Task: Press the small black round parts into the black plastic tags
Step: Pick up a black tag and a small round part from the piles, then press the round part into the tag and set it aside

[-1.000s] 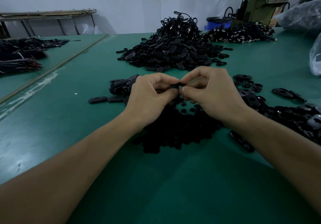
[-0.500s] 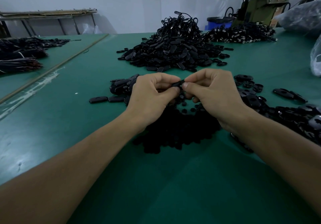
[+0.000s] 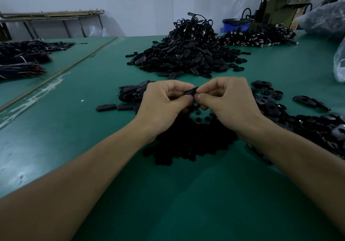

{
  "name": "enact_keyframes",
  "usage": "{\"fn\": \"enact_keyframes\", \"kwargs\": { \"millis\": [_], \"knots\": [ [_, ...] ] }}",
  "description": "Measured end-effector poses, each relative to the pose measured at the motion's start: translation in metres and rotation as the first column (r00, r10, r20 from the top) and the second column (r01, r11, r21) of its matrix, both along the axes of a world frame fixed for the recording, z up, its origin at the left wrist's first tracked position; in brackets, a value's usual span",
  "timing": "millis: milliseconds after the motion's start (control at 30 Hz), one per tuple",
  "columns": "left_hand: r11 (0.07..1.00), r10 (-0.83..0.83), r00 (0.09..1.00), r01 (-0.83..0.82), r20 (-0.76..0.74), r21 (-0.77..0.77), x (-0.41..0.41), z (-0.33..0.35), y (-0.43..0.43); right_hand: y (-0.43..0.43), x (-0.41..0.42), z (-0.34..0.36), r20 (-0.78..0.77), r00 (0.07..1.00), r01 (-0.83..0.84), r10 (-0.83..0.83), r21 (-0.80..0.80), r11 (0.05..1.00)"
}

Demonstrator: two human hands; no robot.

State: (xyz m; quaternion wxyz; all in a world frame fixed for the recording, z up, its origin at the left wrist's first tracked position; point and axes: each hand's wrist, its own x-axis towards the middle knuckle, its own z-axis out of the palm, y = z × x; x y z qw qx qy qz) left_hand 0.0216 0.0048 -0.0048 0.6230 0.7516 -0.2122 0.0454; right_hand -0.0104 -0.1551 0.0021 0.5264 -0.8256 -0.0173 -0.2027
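My left hand (image 3: 162,104) and my right hand (image 3: 226,101) meet above the green table (image 3: 186,194), both pinching one black plastic tag (image 3: 191,91) between thumbs and forefingers. Any round part on the tag is hidden by my fingertips. Below my hands lies a dark pile of small black round parts (image 3: 190,139). Loose black tags with holes (image 3: 268,104) spread to the right. A small group of tags (image 3: 128,94) sits just left of my left hand.
A large heap of black tags with cords (image 3: 186,53) rises at the table's middle back, another heap (image 3: 259,36) behind it to the right. Bundles of black cords (image 3: 22,61) lie far left. A plastic bag (image 3: 339,63) is at the right edge, a machine (image 3: 280,7) behind.
Both hands stayed together on the tag, with only slight shifts of the fingers and a small drift of the hands; the piles have not moved.
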Motion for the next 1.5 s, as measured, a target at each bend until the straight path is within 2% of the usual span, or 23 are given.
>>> {"fn": "enact_keyframes", "kwargs": {
  "millis": [233, 700, 967, 1300, 1500],
  "knots": [
    [1.000, 0.010, 0.999, -0.011, 0.032, 0.015, 0.000, 0.001, 0.000, 0.002, 0.000, 0.000, 0.020, 1.000, 0.017, -0.017, 0.032, 0.999],
    [1.000, -0.006, 1.000, 0.006, 0.009, -0.023, 0.007, -0.003, 0.002, -0.002, -0.004, 0.004, 0.102, 0.993, -0.046, 0.062, -0.155, 0.987],
    [0.998, -0.068, 0.998, 0.068, -0.010, 0.019, 0.007, 0.001, 0.006, -0.010, 0.001, 0.005, -0.071, 0.984, -0.166, 0.163, -0.035, 0.986],
    [0.998, -0.053, 0.997, 0.051, -0.056, -0.035, 0.006, 0.002, 0.006, -0.012, 0.002, 0.008, -0.021, 0.987, -0.157, 0.158, 0.014, 0.987],
    [0.997, -0.060, 0.997, 0.058, -0.052, -0.042, 0.006, 0.004, 0.006, -0.009, 0.003, 0.011, 0.008, 0.993, -0.118, 0.118, -0.021, 0.993]
  ]
}}
